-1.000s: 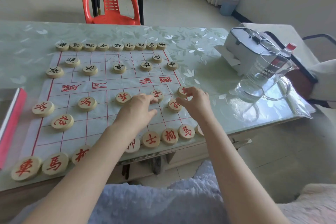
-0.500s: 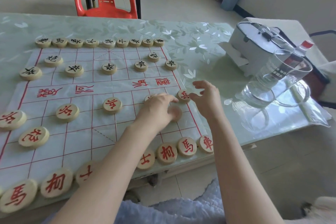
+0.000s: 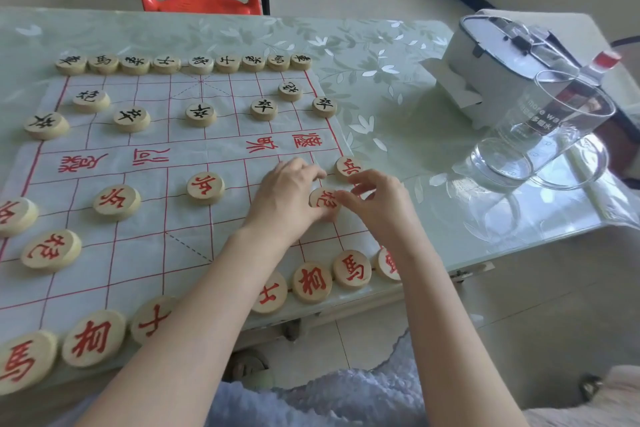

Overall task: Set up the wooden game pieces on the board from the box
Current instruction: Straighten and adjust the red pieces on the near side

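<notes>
pieces point(image 3: 205, 187) on board point(image 3: 138, 253)

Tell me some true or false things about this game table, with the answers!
1. The right hand touches a red-lettered piece. True.
2. The chair behind the table is blue. False: it is red.
3. The far row of pieces has black letters. True.
4. The glass jug stands on the board. False: it stands on the table, to the right of the board.
5. The left hand lies in the person's lap. False: it is over the board, beside the same piece.
</notes>
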Available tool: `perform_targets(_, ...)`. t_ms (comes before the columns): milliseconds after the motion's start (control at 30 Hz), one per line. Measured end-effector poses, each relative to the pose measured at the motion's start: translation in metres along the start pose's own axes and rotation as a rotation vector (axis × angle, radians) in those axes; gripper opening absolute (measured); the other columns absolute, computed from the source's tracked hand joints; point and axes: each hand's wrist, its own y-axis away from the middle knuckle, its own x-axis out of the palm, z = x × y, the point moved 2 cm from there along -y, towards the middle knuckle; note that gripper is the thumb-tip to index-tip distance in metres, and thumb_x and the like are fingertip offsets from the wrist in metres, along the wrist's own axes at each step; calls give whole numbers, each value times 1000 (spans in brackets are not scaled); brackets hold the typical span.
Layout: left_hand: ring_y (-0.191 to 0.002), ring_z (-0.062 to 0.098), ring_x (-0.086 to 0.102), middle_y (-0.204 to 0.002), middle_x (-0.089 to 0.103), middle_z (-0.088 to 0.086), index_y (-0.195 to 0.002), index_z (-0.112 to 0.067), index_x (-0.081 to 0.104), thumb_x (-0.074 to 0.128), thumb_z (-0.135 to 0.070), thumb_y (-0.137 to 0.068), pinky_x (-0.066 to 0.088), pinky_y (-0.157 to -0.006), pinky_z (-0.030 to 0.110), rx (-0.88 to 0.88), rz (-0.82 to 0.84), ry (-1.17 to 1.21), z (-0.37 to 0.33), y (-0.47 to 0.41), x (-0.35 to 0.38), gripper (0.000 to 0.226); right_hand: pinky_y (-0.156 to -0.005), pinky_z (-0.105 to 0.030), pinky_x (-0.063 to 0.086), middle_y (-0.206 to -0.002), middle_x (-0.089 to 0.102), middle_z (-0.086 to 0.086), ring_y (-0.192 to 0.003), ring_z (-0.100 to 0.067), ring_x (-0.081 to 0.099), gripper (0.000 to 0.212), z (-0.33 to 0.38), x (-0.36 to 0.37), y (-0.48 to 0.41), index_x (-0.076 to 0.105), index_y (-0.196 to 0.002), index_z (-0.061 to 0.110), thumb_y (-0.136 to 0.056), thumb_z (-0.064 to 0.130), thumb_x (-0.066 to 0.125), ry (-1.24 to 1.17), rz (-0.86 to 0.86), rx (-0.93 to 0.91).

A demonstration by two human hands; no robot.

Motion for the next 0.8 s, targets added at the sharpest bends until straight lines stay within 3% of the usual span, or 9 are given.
perform_targets(200,-121,21,43,-126,50,2,-125,-22,54,72,-17,-77,37,-98,33,-121,-101,6,24,-6,-20,51,-78,-25,39,-110,53,-1,-95,-14,51,58,6,12,6,54,-111,14,-69,49,74,52,60,81)
perform_targets(300,-124,22,40,-130,49,3,-127,-20,52,71,-21,-78,36,-99,34,-145,-84,-3,29,-6,-13,53,-86,-29,43,-114,49,-1,-104,-17,50,73,12,18,7,48,-116,12,-62,53,76,131,62,79)
perform_targets(433,-124,23,38,-129,49,4,-128,-19,51,70,-23,-78,36,-98,34,-159,-103,-41,31,-7,-9,53,-81,-27,39,-113,49,-2,-103,-20,49,59,15,24,4,50,-112,10,-69,40,77,163,73,38)
perform_targets(533,-121,24,43,-127,52,6,-125,-18,53,71,-25,-77,40,-95,35,-183,-104,-25,36,-8,-8,52,-91,-32,42,-118,51,-5,-108,-24,48,42,14,23,3,55,-118,14,-79,26,67,112,109,-26)
perform_targets(633,-120,23,45,-125,51,5,-125,-17,52,74,-40,-72,41,-91,33,-231,-158,11,34,-6,-7,62,-99,-36,40,-124,50,-3,-113,-26,45,47,11,20,4,55,-124,23,-80,15,66,117,180,-51)
perform_targets(800,-115,23,45,-119,51,8,-121,-13,50,72,-53,-68,41,-90,32,-291,-262,12,33,-6,-6,70,-87,-24,40,-114,49,0,-104,-16,48,58,6,12,7,53,-122,17,-71,30,77,11,81,-11)
